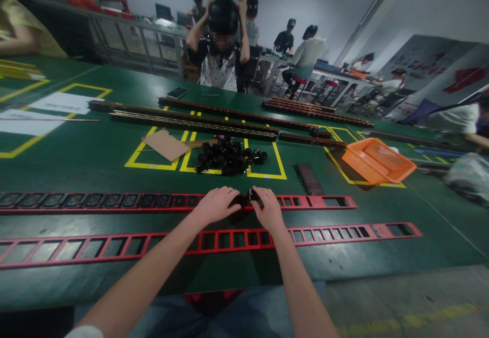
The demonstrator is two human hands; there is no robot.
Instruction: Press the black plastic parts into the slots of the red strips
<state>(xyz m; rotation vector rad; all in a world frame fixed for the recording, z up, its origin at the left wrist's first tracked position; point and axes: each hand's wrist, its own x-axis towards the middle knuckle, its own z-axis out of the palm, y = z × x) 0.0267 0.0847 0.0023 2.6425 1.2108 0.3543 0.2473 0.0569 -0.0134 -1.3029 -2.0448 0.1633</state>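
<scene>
A long red frame [345,202] with a row of rectangular openings lies across the green table. Its left part carries black square inserts [130,200]. Over the middle of this frame rests my left hand [217,204], fingers stretched to the right and thumb apart. Just to the right, my right hand [268,208] pinches a small black part [251,195] above the frame; the fingers partly cover it. Nearer to me, beneath my forearms, lies a second red frame [414,229] with bare openings. Beyond my hands is a pile of small black parts [225,157].
An orange tray [376,160] sits at the right, with a dark strip-like piece [308,179] left of it. Cardboard [166,145] lies beside the pile. Long dark rails [191,122] run across the far side, near a phone [177,93]. A person [219,58] is opposite me.
</scene>
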